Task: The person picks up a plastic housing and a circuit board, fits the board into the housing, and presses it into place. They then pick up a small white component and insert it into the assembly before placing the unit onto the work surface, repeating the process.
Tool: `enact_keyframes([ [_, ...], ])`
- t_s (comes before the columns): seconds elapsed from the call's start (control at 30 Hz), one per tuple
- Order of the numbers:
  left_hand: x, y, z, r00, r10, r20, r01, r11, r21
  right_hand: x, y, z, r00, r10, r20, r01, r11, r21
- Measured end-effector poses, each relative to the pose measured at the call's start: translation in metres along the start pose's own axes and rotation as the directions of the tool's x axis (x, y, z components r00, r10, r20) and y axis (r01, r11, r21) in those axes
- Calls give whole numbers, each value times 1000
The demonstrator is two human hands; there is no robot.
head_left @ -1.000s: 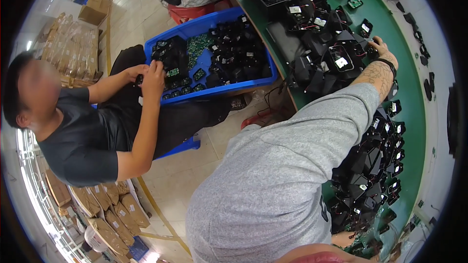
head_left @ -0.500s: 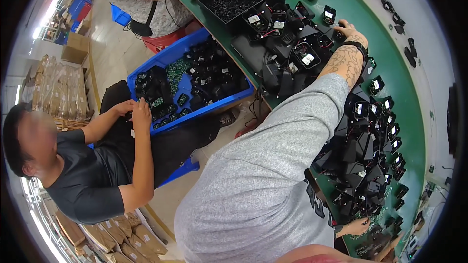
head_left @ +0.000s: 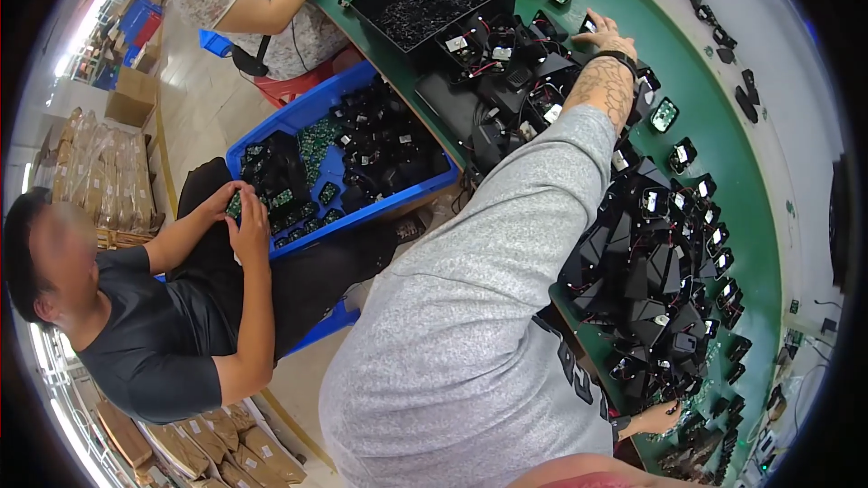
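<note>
My left hand (head_left: 606, 34) stretches along the green table, thumb and fingers around a small black housing (head_left: 589, 25) with a white part inside. Its tattooed forearm wears a black band. Below that wrist is a heap of black housings with red wires (head_left: 553, 113). Nearer to me, my right hand (head_left: 655, 417) is beside a larger pile of black housings (head_left: 665, 271). Its fingers are closed at the fingertips around something small and dark that I cannot make out. Small green circuit boards (head_left: 692, 398) lie close to it.
A black bin of small black parts (head_left: 434, 4) stands at the table's far end. A blue crate (head_left: 339, 155) holds housings and boards. One seated person (head_left: 154, 325) handles a board beside it; another person (head_left: 244, 0) works beyond. Open housings line the green table (head_left: 755, 217).
My left hand has reached farther up the table and closed around the black housing. The view has shifted slightly. My right hand stays near the pile. The seated person's hands have moved slightly.
</note>
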State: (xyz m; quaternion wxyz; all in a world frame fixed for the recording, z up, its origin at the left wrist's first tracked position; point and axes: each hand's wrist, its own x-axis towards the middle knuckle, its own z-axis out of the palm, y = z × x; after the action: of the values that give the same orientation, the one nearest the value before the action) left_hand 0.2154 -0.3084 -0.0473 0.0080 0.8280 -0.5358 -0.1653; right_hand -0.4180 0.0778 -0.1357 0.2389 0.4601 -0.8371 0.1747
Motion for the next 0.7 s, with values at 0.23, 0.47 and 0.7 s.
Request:
enact_keyframes([
  [0.23, -13, -9, -8, 972, 227, 59, -224, 973, -51, 2, -4, 6, 1000, -2, -6, 2, 1000, -15],
  [0.47, 19, -45, -9, 991, 127, -41, -126, 992, 28, 1, -47, 18, 998, 39, 49, -38, 999, -37],
  [0.7, 15, 26, 29, 976, 218, 24, -213, 967, -137, 24, 9, 5, 997, 20, -74, -33, 984, -173],
])
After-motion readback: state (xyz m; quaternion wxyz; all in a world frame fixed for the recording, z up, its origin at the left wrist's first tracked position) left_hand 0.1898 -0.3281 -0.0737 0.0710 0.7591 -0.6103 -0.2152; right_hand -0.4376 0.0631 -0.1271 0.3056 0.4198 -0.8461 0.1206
